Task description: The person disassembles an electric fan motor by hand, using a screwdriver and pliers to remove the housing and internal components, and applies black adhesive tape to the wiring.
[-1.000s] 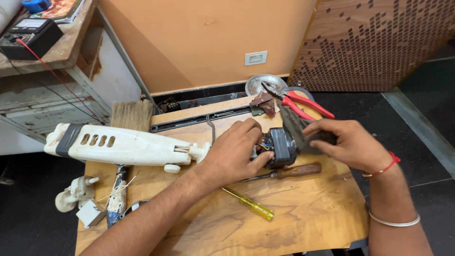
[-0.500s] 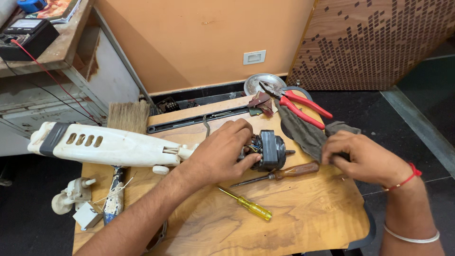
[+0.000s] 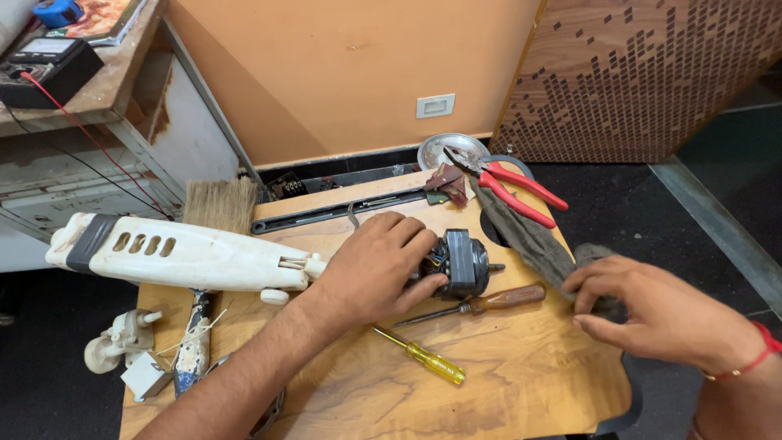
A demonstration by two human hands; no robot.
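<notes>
My left hand [image 3: 375, 273] lies over the rear of a small dark electric motor [image 3: 463, 262] on the wooden table [image 3: 505, 375], gripping it where coloured wires show. A white plastic housing [image 3: 179, 253] extends left from the motor. My right hand [image 3: 660, 314] is at the table's right edge, fingers pinching the lower end of a dark grey cloth strip [image 3: 521, 232] that runs up toward the red-handled pliers [image 3: 517, 191]. A wooden-handled screwdriver [image 3: 489, 301] and a yellow-handled screwdriver [image 3: 423, 358] lie between my hands.
A bristle brush [image 3: 218, 205], a long black metal bar [image 3: 334, 213] and a round metal dish [image 3: 448, 151] sit at the table's back. Small white plastic parts [image 3: 122, 342] lie at the left edge. A shelf with a black meter [image 3: 45, 69] stands at upper left.
My right hand has moved down and right along the cloth, from beside the motor to the table's right edge. My left hand stays on the motor.
</notes>
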